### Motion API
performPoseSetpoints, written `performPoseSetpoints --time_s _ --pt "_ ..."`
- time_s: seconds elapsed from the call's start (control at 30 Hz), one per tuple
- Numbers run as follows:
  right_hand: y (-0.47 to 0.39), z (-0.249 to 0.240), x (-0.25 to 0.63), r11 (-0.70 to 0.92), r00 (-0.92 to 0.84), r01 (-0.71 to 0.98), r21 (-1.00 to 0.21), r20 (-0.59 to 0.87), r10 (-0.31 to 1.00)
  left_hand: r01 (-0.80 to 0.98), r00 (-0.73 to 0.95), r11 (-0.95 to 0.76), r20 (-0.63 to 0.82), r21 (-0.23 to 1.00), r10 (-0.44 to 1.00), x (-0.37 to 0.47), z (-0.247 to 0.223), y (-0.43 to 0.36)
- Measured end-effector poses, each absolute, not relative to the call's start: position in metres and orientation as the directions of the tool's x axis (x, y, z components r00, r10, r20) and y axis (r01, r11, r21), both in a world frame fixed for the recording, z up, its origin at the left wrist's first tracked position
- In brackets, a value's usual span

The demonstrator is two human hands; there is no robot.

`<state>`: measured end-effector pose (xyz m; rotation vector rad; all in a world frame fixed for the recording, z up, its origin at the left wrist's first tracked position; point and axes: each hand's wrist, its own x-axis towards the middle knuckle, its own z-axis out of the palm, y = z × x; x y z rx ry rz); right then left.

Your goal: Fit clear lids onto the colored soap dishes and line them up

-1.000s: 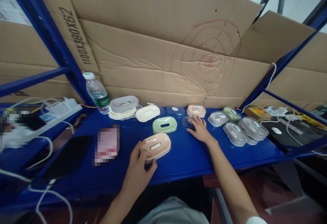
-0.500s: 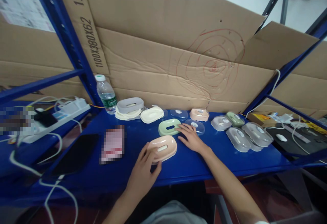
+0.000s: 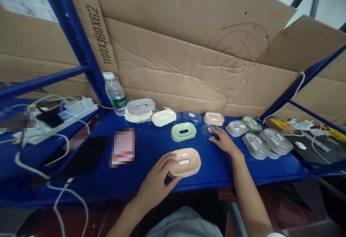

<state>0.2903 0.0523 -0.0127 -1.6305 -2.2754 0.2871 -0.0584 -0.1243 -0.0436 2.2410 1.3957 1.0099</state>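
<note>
My left hand (image 3: 164, 172) is closed on the left end of a peach soap dish (image 3: 190, 155), which has a pale strip in its slot and sits near the table's front edge. My right hand (image 3: 225, 141) has its fingers and thumb around the right side of a clear plastic lid (image 3: 207, 130), partly covering it. Between the hands and a little farther back, a green soap dish (image 3: 177, 132) with an open slot lies untouched. Behind it are a cream dish (image 3: 164, 117), another clear lid (image 3: 192, 117) and a lidded peach soap dish (image 3: 214, 118).
Grey lidded soap dishes (image 3: 255, 146) and a green lidded one (image 3: 251, 124) stand at right. A grey dish (image 3: 141, 105) tops a stack beside a water bottle (image 3: 115, 94). A blurred pink item (image 3: 123, 147), black phone (image 3: 83, 156) and power strip (image 3: 65, 121) lie left.
My right hand has left the green soap dish and moved right onto the clear lid. My left hand has drawn the peach soap dish rightward and nearer. The view has shifted slightly.
</note>
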Motion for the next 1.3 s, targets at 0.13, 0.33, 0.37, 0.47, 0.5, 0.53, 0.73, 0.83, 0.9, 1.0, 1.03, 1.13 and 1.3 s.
performPoseSetpoints --time_s 0.13,0.33,0.37,0.47,0.5,0.53,0.73,0.83,0.9,1.0,1.03,1.13,1.3 --pt "0.004 -0.008 0.281 0.460 -0.370 0.730 -0.506 0.273 0.888 0.640 0.170 -0.350 0.318 0.684 0.933 -0.058 -0.046 -0.125" --pt "-0.076 -0.010 0.228 0.643 -0.582 0.633 -0.431 0.283 0.762 0.617 0.139 -0.314 0.292 0.722 0.946 -0.057 -0.060 -0.123" --pt "-0.082 -0.012 0.219 0.679 -0.615 0.614 -0.402 0.297 0.731 0.612 0.140 -0.310 0.286 0.728 0.948 -0.057 -0.061 -0.122" --pt "-0.087 -0.015 0.202 0.755 -0.674 0.580 -0.307 0.341 0.656 0.594 0.144 -0.294 0.261 0.749 0.955 -0.059 -0.062 -0.121" --pt "-0.087 -0.015 0.198 0.771 -0.687 0.574 -0.276 0.350 0.637 0.591 0.143 -0.285 0.250 0.755 0.958 -0.059 -0.061 -0.120" --pt "-0.086 -0.016 0.197 0.783 -0.698 0.570 -0.249 0.356 0.621 0.589 0.142 -0.277 0.240 0.759 0.960 -0.060 -0.060 -0.120" --pt "-0.086 -0.017 0.200 0.818 -0.733 0.546 -0.181 0.370 0.571 0.590 0.154 -0.265 0.216 0.763 0.964 -0.062 -0.058 -0.120" --pt "-0.086 -0.019 0.201 0.829 -0.735 0.525 -0.191 0.389 0.555 0.594 0.156 -0.275 0.227 0.756 0.961 -0.063 -0.057 -0.119" --pt "-0.085 -0.020 0.201 0.830 -0.732 0.522 -0.195 0.397 0.554 0.592 0.157 -0.282 0.235 0.755 0.959 -0.062 -0.055 -0.118" --pt "-0.086 -0.023 0.201 0.829 -0.728 0.534 -0.166 0.408 0.551 0.590 0.180 -0.303 0.244 0.749 0.953 -0.061 -0.050 -0.117" --pt "-0.087 -0.024 0.201 0.826 -0.725 0.542 -0.154 0.413 0.552 0.588 0.193 -0.313 0.247 0.745 0.950 -0.060 -0.048 -0.117" --pt "-0.091 -0.029 0.204 0.813 -0.706 0.566 -0.133 0.431 0.562 0.587 0.244 -0.351 0.254 0.730 0.936 -0.058 -0.043 -0.117" --pt "-0.096 -0.034 0.217 0.796 -0.668 0.595 -0.111 0.483 0.567 0.637 0.300 -0.375 0.232 0.674 0.925 -0.050 -0.040 -0.110"
